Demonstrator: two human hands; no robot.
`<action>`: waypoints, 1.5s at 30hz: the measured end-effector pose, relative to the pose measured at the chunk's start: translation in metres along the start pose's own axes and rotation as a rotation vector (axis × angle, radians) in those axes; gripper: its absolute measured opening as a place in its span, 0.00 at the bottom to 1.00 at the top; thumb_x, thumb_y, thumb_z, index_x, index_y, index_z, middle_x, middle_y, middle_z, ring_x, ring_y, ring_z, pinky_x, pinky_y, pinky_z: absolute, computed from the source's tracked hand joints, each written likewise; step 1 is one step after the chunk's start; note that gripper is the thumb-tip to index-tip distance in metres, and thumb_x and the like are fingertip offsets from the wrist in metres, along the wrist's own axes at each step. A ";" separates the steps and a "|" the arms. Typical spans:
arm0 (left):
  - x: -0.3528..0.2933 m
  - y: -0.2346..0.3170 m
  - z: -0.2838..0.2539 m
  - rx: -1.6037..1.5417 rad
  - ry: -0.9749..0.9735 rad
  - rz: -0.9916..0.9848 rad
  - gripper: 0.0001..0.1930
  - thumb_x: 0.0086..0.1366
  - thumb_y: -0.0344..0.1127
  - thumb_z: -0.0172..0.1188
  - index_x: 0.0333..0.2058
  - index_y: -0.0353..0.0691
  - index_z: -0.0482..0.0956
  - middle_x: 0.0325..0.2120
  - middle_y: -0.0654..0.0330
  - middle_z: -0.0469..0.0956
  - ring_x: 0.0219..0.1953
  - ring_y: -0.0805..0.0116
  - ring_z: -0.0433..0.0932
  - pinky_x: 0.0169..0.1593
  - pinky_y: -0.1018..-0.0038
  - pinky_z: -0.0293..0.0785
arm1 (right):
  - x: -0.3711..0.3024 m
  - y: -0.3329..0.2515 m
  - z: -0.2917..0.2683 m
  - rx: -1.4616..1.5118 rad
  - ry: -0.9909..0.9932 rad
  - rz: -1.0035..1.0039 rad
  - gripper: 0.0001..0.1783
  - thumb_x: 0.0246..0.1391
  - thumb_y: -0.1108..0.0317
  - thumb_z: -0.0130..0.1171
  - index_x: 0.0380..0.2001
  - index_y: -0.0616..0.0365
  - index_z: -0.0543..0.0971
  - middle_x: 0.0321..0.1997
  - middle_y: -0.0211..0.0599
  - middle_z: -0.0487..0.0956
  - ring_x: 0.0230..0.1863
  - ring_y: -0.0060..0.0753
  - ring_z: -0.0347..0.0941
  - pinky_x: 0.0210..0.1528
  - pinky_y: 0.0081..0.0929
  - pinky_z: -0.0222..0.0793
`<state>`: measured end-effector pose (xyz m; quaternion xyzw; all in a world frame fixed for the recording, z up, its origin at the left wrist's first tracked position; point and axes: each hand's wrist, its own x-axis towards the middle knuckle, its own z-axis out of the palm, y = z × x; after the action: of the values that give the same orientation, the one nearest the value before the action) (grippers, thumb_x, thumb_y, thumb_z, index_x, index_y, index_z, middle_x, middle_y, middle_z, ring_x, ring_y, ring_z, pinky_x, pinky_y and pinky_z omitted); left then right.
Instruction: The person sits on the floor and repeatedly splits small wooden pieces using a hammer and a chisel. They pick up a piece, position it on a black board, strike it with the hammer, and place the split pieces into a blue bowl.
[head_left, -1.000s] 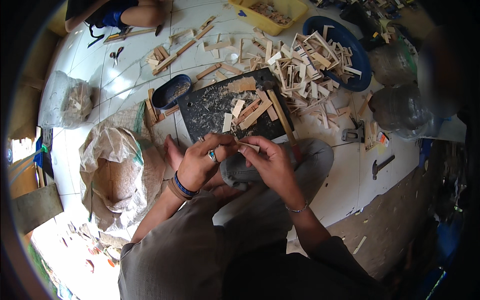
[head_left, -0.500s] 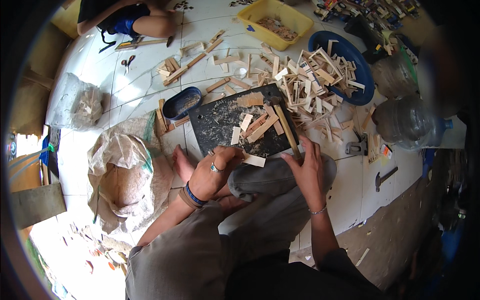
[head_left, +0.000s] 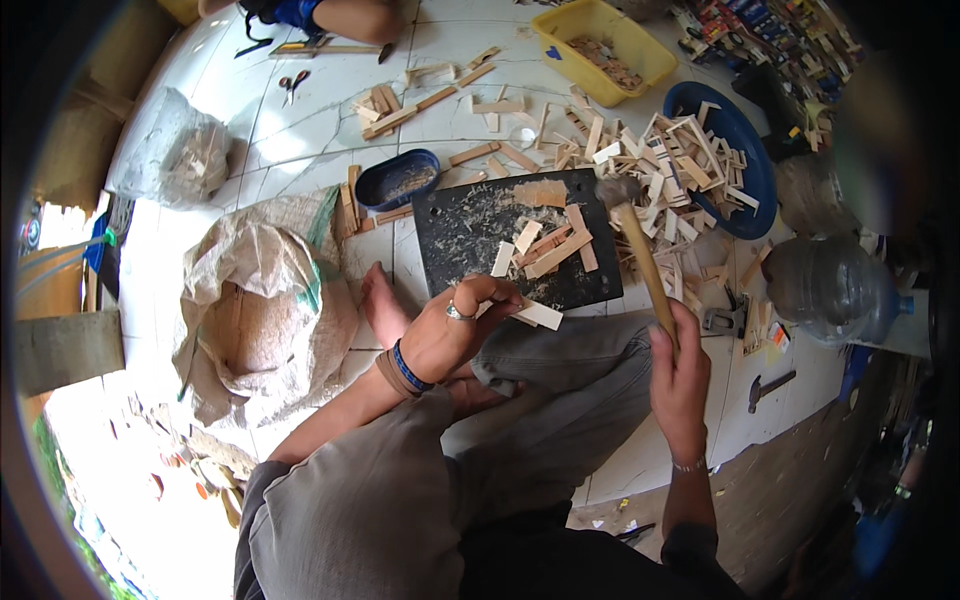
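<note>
Wooden-handled hammer (head_left: pixel 648 262) now aloft, head (head_left: pixel 616 190) blurry

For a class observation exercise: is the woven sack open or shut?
The woven sack is open: its mouth gapes wide, exposing the brownish inside.

Scissors (head_left: pixel 292 87) lie on the tiled floor (head_left: pixel 320 160) near a co-worker's bent leg (head_left: pixel 355 18), while a clear plastic bag (head_left: pixel 185 150) sits just beyond an open woven sack (head_left: pixel 203 310), and a translucent bottle (head_left: pixel 825 285) with a blue cap (head_left: pixel 905 304) lies on its side.
</note>
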<state>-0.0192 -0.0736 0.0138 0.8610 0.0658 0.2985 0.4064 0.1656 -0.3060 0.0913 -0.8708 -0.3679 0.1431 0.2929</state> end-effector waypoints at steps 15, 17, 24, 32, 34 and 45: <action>-0.003 -0.004 0.000 -0.055 0.038 0.063 0.21 0.66 0.18 0.65 0.48 0.36 0.61 0.40 0.50 0.81 0.41 0.53 0.86 0.42 0.65 0.84 | -0.047 -0.007 -0.019 -0.093 -0.218 -0.408 0.34 0.59 0.85 0.60 0.69 0.57 0.73 0.38 0.48 0.83 0.30 0.40 0.82 0.35 0.33 0.78; -0.004 -0.003 -0.001 -0.046 0.040 0.056 0.21 0.66 0.18 0.65 0.47 0.36 0.61 0.40 0.50 0.81 0.40 0.53 0.86 0.42 0.65 0.84 | -0.047 -0.006 -0.018 -0.094 -0.209 -0.452 0.35 0.57 0.86 0.59 0.69 0.59 0.73 0.38 0.49 0.83 0.30 0.41 0.82 0.34 0.33 0.78; -0.004 0.000 -0.004 -0.027 0.063 0.054 0.20 0.66 0.18 0.65 0.46 0.35 0.60 0.39 0.51 0.82 0.39 0.53 0.86 0.38 0.66 0.84 | -0.049 -0.009 -0.015 -0.106 -0.223 -0.449 0.36 0.55 0.87 0.60 0.69 0.61 0.72 0.39 0.51 0.83 0.31 0.45 0.83 0.34 0.33 0.78; -0.005 0.000 -0.004 -0.057 0.045 0.011 0.21 0.65 0.19 0.66 0.45 0.36 0.61 0.39 0.52 0.82 0.39 0.54 0.87 0.40 0.66 0.84 | -0.048 -0.008 -0.013 -0.191 -0.224 -0.472 0.35 0.56 0.87 0.59 0.68 0.63 0.72 0.41 0.52 0.83 0.31 0.46 0.83 0.34 0.33 0.78; -0.005 0.000 -0.004 -0.068 0.045 -0.004 0.20 0.65 0.19 0.66 0.46 0.36 0.61 0.39 0.52 0.82 0.40 0.54 0.86 0.40 0.67 0.84 | -0.051 -0.011 -0.013 -0.218 -0.250 -0.452 0.35 0.56 0.87 0.58 0.68 0.63 0.72 0.40 0.52 0.83 0.32 0.46 0.83 0.34 0.33 0.78; -0.006 0.000 -0.003 -0.110 0.043 -0.017 0.19 0.66 0.19 0.65 0.45 0.37 0.61 0.39 0.53 0.82 0.40 0.55 0.86 0.40 0.67 0.83 | -0.053 -0.009 -0.005 -0.163 -0.157 -0.427 0.37 0.53 0.84 0.67 0.68 0.55 0.75 0.27 0.37 0.76 0.23 0.34 0.76 0.26 0.32 0.72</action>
<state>-0.0256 -0.0740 0.0126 0.8301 0.0652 0.3166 0.4543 0.1266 -0.3408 0.1026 -0.7803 -0.5756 0.1151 0.2160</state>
